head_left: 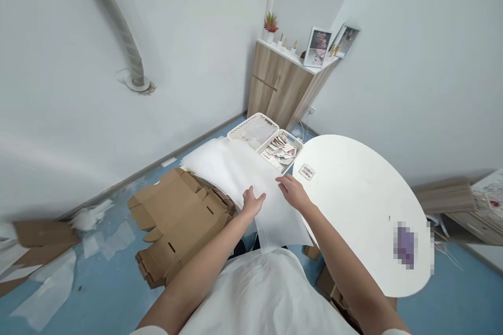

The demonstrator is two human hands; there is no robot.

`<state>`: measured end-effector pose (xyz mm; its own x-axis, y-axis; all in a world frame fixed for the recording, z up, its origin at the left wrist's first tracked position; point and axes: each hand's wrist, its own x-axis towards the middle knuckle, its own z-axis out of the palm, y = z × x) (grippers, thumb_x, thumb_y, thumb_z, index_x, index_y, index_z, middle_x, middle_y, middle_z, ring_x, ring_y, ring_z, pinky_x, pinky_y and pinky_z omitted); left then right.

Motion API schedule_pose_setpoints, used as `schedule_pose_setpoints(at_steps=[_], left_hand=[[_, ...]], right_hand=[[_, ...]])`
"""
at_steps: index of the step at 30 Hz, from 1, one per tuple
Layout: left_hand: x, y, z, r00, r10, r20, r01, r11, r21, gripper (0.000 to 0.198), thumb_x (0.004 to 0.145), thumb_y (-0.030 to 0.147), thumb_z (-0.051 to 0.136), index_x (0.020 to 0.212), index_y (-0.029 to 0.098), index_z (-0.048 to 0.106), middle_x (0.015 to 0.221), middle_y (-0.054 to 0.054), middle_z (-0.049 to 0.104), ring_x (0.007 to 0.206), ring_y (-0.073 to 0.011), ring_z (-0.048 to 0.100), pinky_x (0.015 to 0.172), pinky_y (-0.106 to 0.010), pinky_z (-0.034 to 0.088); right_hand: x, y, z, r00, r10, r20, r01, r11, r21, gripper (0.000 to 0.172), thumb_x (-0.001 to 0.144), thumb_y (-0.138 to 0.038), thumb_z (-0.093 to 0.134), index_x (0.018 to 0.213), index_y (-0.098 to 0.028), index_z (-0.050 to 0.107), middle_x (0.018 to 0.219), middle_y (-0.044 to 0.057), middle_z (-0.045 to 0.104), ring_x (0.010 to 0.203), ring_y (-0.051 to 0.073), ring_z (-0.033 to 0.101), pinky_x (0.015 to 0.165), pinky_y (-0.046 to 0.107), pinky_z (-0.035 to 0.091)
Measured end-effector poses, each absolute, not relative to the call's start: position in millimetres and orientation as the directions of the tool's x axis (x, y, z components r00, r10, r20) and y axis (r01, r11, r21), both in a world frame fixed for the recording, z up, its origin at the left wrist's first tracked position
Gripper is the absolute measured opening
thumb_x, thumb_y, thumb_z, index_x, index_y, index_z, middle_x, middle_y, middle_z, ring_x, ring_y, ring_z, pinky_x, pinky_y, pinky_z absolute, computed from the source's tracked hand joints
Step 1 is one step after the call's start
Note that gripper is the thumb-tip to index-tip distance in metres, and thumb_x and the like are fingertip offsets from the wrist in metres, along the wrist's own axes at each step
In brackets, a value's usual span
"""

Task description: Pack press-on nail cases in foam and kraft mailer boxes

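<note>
A stack of thin white foam sheets spreads in front of me, its near end hanging toward my lap. Over the sheets is my left hand, thumb and fingers apart, with nothing seen in it. My right hand hovers at the sheets' right side, near the table edge; its fingers reach left, loosely bent, and no object shows in them. Whether either hand touches the foam is hard to tell. Past the sheets, a white basket holds many small printed packets. Another white basket beside it contains clear plastic bags.
Flattened brown cardboard boxes lie left of the sheets. A round white table on my right bears a small card-like pack and a blurred purple item. Behind stands a wooden cabinet. Scraps litter the blue floor.
</note>
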<state>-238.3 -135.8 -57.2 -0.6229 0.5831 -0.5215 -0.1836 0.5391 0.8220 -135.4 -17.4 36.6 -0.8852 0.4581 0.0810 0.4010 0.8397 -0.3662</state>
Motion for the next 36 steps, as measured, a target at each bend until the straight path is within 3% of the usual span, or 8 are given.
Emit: schedule_pose_setpoints(at_steps=[6, 10, 15, 19, 25, 28, 33, 36], left_hand=[[-213, -116, -57, -0.501, 0.621, -0.603, -0.218, 0.583, 0.782, 0.086, 0.069, 0.049, 0.054, 0.134, 0.018, 0.007, 0.143, -0.014, 0.006, 0.132, -0.0237, 0.009, 0.103, -0.031, 0.021], [-184, -96, -53, -0.339, 0.691, -0.638, -0.276, 0.575, 0.770, 0.094, 0.069, 0.046, 0.058, 0.136, 0.017, -0.003, 0.139, -0.018, 0.022, 0.125, -0.0253, 0.030, 0.096, -0.034, 0.031], [-141, -59, -45, -0.249, 0.784, -0.568, -0.231, 0.522, 0.821, 0.094, 0.068, 0.031, 0.063, 0.137, 0.020, 0.000, 0.126, -0.017, 0.042, 0.112, -0.0226, 0.045, 0.087, -0.031, 0.039], [-109, -19, -37, -0.211, 0.843, -0.495, -0.185, 0.462, 0.867, 0.091, 0.068, 0.029, 0.063, 0.137, 0.023, 0.004, 0.120, -0.013, 0.045, 0.110, -0.0205, 0.047, 0.086, -0.029, 0.039], [-70, 23, -40, -0.167, 0.898, -0.407, -0.023, 0.409, 0.912, 0.100, 0.065, 0.036, 0.066, 0.137, 0.025, -0.004, 0.133, -0.015, 0.031, 0.120, -0.0221, 0.038, 0.089, -0.030, 0.037], [-54, 23, -59, -0.119, 0.849, -0.515, 0.149, 0.528, 0.836, 0.103, 0.059, 0.035, 0.070, 0.137, 0.018, 0.005, 0.138, -0.019, 0.024, 0.126, -0.0264, 0.027, 0.093, -0.033, 0.034], [-31, 15, -86, -0.090, 0.810, -0.580, 0.362, 0.569, 0.739, 0.085, 0.058, 0.028, 0.069, 0.131, 0.014, 0.026, 0.124, -0.017, 0.043, 0.116, -0.0263, 0.040, 0.093, -0.033, 0.032], [-19, 17, -89, -0.127, 0.828, -0.546, 0.444, 0.539, 0.716, 0.077, 0.060, 0.021, 0.064, 0.129, 0.015, 0.031, 0.116, -0.013, 0.049, 0.109, -0.0238, 0.044, 0.093, -0.031, 0.031]], right_hand=[[-78, -11, 50, -0.880, 0.474, 0.034, 0.457, 0.864, -0.213, 0.048, 0.076, -0.003, 0.031, 0.113, -0.026, 0.051, 0.110, 0.006, 0.051, 0.080, 0.015, 0.055, 0.067, 0.028, 0.044], [-37, -12, 50, -0.856, 0.517, -0.032, 0.517, 0.848, -0.120, 0.063, 0.069, -0.001, 0.034, 0.126, -0.026, 0.038, 0.134, 0.005, 0.035, 0.092, 0.019, 0.054, 0.070, 0.032, 0.044], [25, -5, 49, -0.771, 0.635, -0.049, 0.635, 0.761, -0.130, 0.073, 0.067, -0.004, 0.035, 0.135, -0.026, 0.021, 0.142, 0.003, 0.024, 0.084, 0.019, 0.057, 0.065, 0.033, 0.046], [78, 13, 46, -0.639, 0.762, 0.103, 0.729, 0.643, -0.234, 0.075, 0.069, -0.005, 0.033, 0.137, -0.027, 0.013, 0.141, 0.003, 0.025, 0.095, 0.019, 0.055, 0.065, 0.031, 0.049], [146, 60, 11, -0.237, 0.937, 0.256, 0.754, 0.344, -0.560, 0.072, 0.070, -0.010, 0.037, 0.137, -0.023, 0.014, 0.137, 0.010, 0.030, 0.092, 0.017, 0.055, 0.080, 0.035, 0.046], [171, 81, -23, -0.131, 0.976, 0.171, 0.716, 0.213, -0.665, 0.071, 0.071, -0.014, 0.038, 0.137, -0.020, 0.012, 0.137, 0.012, 0.030, 0.095, 0.017, 0.055, 0.084, 0.037, 0.044], [198, 91, -81, -0.170, 0.977, -0.129, 0.740, 0.041, -0.672, 0.068, 0.069, -0.018, 0.045, 0.133, -0.011, 0.023, 0.136, 0.014, 0.031, 0.123, 0.023, 0.034, 0.098, 0.041, 0.032], [207, 90, -97, -0.180, 0.963, -0.199, 0.675, -0.026, -0.737, 0.067, 0.069, -0.018, 0.046, 0.133, -0.013, 0.024, 0.135, 0.014, 0.031, 0.118, 0.022, 0.040, 0.097, 0.040, 0.033]])
